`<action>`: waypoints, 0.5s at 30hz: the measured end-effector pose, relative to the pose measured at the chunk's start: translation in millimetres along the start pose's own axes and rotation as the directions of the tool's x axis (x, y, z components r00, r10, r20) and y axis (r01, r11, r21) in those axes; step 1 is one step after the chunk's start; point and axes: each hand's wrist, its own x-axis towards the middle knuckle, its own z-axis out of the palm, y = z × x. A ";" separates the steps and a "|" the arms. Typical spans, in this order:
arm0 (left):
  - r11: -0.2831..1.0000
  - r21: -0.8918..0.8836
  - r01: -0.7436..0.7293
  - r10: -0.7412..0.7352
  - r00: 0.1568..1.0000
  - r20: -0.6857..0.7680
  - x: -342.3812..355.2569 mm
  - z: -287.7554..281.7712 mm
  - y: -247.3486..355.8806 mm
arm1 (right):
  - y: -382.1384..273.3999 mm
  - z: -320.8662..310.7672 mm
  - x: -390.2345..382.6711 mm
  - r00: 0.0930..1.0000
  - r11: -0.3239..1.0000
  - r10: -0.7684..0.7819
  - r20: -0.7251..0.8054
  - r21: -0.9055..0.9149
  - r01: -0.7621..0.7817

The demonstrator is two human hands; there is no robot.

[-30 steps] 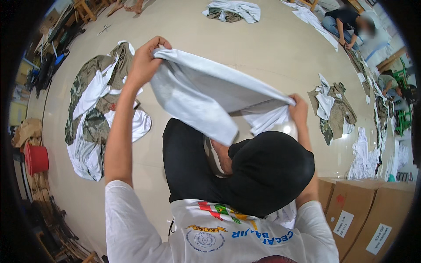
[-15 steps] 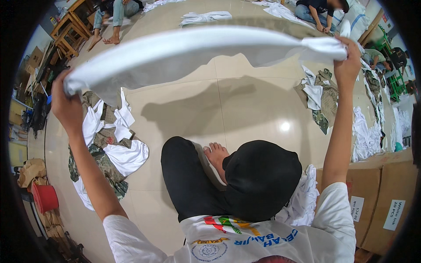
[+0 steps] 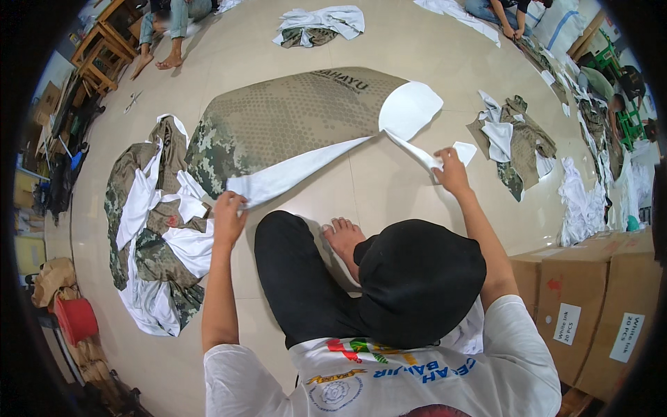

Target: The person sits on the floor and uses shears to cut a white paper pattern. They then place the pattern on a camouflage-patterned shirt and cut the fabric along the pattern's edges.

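Note:
A brown and green camouflage-patterned fabric piece (image 3: 299,108) lies spread on the floor in front of me, its white underside showing along the near edge. My left hand (image 3: 229,214) has its fingers closed on the near left corner of that white edge. On the right, my right hand (image 3: 453,171) pinches a narrow white part of the fabric (image 3: 417,149), beside a rounded white flap (image 3: 411,109). My bent knees and one bare foot are just below the cloth.
Crumpled camouflage and white fabric pieces (image 3: 163,236) lie at my left, and a smaller heap (image 3: 514,139) at the right. Cardboard boxes (image 3: 580,306) stand at the lower right. A red container (image 3: 75,321) is at the far left. Scissors (image 3: 132,102) lie on the floor; other people sit farther off.
The fabric, stretched in the air between my raised hands, has come down onto the floor with its patterned side showing. Both hands have moved lower and closer together.

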 end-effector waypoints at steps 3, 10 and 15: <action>0.993 -0.064 0.095 -0.091 0.993 0.069 -17.3 37.2 -11.3 | 0.0 35.0 -31.0 0.984 0.996 0.081 0.159 0.016 -0.085; 0.951 -0.069 0.300 -0.291 0.949 0.122 -16.4 76.4 -48.5 | -16.2 87.7 -86.0 0.983 0.991 0.136 0.120 -0.031 -0.134; 0.918 0.046 0.393 -0.396 0.911 0.118 -4.6 86.3 -34.9 | -17.4 93.5 -101.2 0.986 0.985 0.164 0.042 -0.063 -0.161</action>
